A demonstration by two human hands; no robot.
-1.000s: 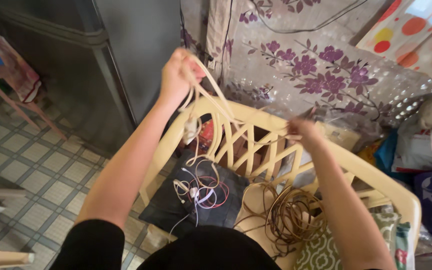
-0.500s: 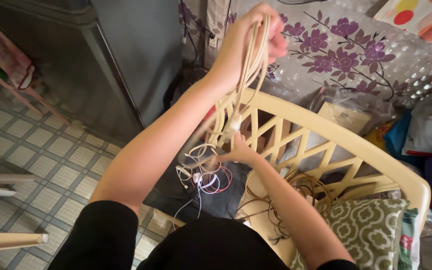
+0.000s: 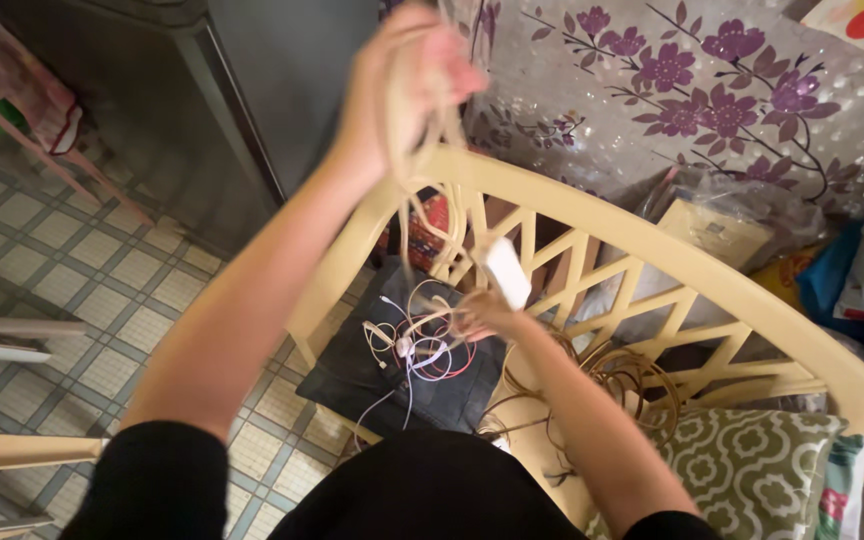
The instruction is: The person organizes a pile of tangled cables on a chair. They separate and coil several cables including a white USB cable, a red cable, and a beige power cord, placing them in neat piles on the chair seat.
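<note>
My left hand (image 3: pixel 407 85) is gripping a bunch of long cream cord (image 3: pixel 422 150) up high. The cord is hanging straight down to my right hand (image 3: pixel 482 315), which is pinching its white plug (image 3: pixel 507 272) over the cream plastic chair (image 3: pixel 652 250).

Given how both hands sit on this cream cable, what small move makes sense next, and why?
Probably the right hand brings the white plug end up to the left hand. The left hand holds blurred loops of cream cable high, while the end hangs loose above the chair.
</note>
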